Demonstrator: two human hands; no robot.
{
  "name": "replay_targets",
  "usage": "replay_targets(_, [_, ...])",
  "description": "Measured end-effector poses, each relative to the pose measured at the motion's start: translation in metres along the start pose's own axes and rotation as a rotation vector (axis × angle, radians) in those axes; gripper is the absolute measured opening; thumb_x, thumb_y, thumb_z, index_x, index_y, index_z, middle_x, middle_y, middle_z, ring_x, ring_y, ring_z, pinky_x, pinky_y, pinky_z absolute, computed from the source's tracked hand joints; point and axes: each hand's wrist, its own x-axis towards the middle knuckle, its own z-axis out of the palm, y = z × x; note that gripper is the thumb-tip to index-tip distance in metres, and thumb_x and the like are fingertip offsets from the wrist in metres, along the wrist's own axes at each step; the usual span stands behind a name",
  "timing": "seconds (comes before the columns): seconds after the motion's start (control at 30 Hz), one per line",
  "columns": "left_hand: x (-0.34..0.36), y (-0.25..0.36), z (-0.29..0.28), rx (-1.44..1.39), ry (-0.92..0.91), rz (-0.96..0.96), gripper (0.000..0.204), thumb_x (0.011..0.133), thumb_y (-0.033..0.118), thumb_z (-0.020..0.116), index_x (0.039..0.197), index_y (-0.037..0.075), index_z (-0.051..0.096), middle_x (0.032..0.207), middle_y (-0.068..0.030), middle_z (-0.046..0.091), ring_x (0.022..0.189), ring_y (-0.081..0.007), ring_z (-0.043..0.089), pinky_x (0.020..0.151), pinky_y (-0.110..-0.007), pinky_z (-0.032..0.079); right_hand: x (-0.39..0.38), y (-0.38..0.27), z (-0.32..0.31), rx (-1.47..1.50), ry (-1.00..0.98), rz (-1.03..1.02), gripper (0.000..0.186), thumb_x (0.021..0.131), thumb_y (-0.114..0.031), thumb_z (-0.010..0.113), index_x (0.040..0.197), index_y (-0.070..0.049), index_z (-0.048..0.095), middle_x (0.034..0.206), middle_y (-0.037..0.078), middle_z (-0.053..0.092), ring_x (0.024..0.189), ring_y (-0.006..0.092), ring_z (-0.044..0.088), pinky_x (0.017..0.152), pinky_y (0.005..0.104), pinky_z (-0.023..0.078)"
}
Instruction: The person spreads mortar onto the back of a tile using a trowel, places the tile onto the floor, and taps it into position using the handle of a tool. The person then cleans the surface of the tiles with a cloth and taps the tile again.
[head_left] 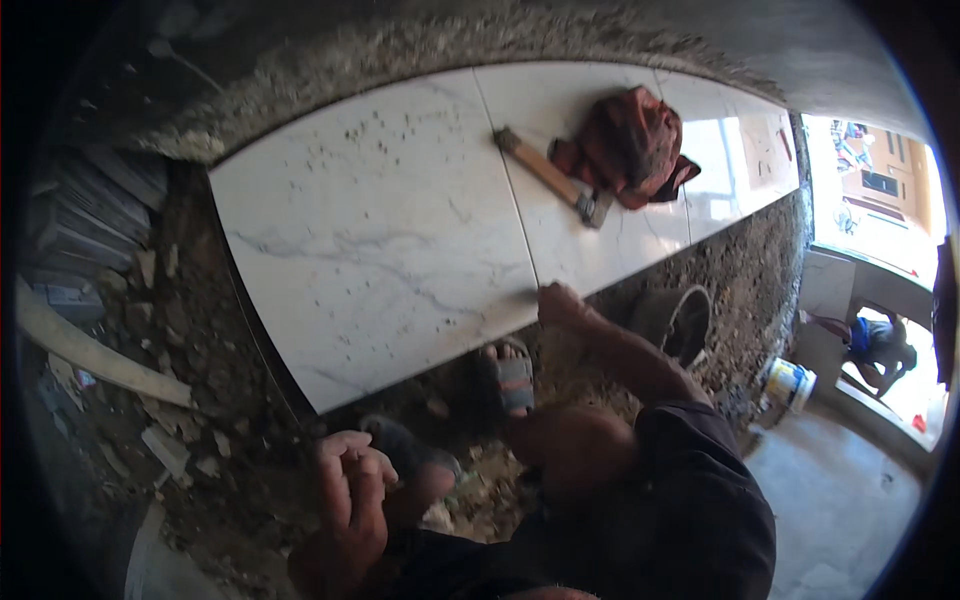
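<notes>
My right hand (568, 306) is closed at the near edge of the white marbled floor tiles, beside the joint between two of them. A small, dark, blurred shape sticks out to its left over the tile; its kind cannot be made out. Low on the left, my left hand (350, 485) is raised above the rubble with its fingers loosely bent and apart, and nothing shows in it. The large left tile (380, 250) carries scattered dark crumbs. Beyond my right hand, a hammer (548, 176) with a wooden handle lies across the middle tile (540, 100), touching a crumpled reddish-brown cloth (635, 145).
A dark round bucket (675, 322) lies in the soil right of my forearm. My sandalled foot (512, 378) stands by the tile edge. Broken rubble (200, 350) and a pale curved strip (100, 345) are on the left. A white pail (788, 385) and another person (880, 350) are at right.
</notes>
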Motion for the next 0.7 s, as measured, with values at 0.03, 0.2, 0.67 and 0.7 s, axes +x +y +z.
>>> replay_targets(0.03, [0.007,-0.007,0.006,-0.007,-0.004,0.052,0.017,0.098,0.013,0.043,0.111,0.003,0.048,0.078,-0.0044,0.052,0.064,-0.0096,0.041,0.060,-0.026,0.037,-0.007,0.000,0.007,0.020,0.052,0.094,0.013,0.068,-0.017,0.069,0.075,-0.007,0.072,0.077,0.016,0.067,0.076,0.0324,0.067,0.067,0.0406,0.056])
replay_targets(0.2, [0.017,-0.016,0.012,-0.012,0.009,0.146,0.008,0.099,0.009,0.044,0.102,0.002,0.047,0.083,-0.0073,0.055,0.070,-0.0126,0.051,0.067,-0.027,0.045,-0.005,0.006,-0.011,0.085,-0.064,0.065,0.013,0.073,-0.014,0.064,0.077,-0.005,0.072,0.084,0.014,0.071,0.082,0.0333,0.069,0.072,0.0430,0.056])
replay_targets(0.67, [0.134,-0.080,0.073,-0.557,0.045,0.007,0.018,0.088,0.017,0.068,0.100,0.008,0.057,0.097,-0.0036,0.062,0.094,-0.0156,0.059,0.084,-0.032,0.045,-0.033,-0.157,-0.177,1.138,0.395,-0.522,0.028,0.092,-0.018,0.061,0.115,-0.002,0.059,0.086,0.013,0.069,0.079,0.0172,0.067,0.070,0.0340,0.052])
replay_targets(0.7, [0.140,-0.083,0.084,-0.560,0.048,0.037,0.019,0.088,0.017,0.068,0.100,0.008,0.057,0.096,-0.0037,0.062,0.094,-0.0150,0.059,0.083,-0.031,0.045,-0.027,-0.150,-0.168,1.212,0.431,-0.451,0.026,0.091,-0.017,0.062,0.112,-0.002,0.061,0.084,0.014,0.069,0.077,0.0197,0.067,0.069,0.0345,0.052])
